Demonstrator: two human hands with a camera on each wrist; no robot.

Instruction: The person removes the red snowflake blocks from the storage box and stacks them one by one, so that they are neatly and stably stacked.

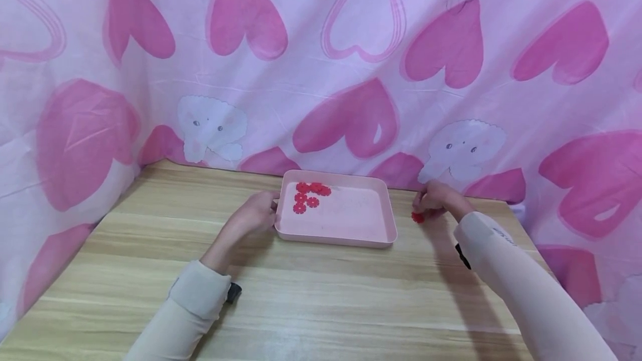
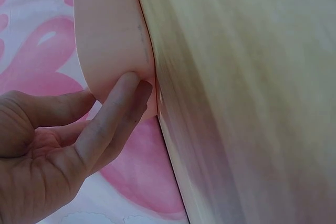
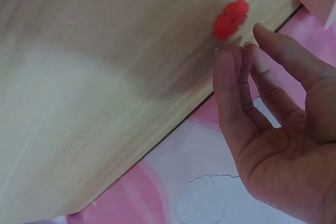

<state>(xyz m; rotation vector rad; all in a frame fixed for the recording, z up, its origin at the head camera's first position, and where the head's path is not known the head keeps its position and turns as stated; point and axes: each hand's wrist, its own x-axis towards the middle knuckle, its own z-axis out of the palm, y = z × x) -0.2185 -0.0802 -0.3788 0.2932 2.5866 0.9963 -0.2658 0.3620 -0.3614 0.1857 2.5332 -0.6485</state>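
Observation:
A shallow pink tray (image 1: 346, 227) stands on the table, with several red flower-shaped discs (image 1: 300, 198) grouped in its left part. At the tray's left end is my left hand (image 1: 254, 213); in the left wrist view its fingers (image 2: 123, 95) lie against the outer wall and the thumb reaches the rim. To the right of the tray, my right hand (image 1: 435, 196) is over a single red flower-shaped disc (image 1: 417, 217). In the right wrist view this disc lies just beyond the fingertips (image 3: 226, 59), with the thumb apart from the fingers and nothing between them.
The wood-grain table (image 1: 321, 299) extends toward me in front of the tray. A pink cloth (image 1: 311, 99) printed with hearts hangs close behind the tray and along both sides of the table.

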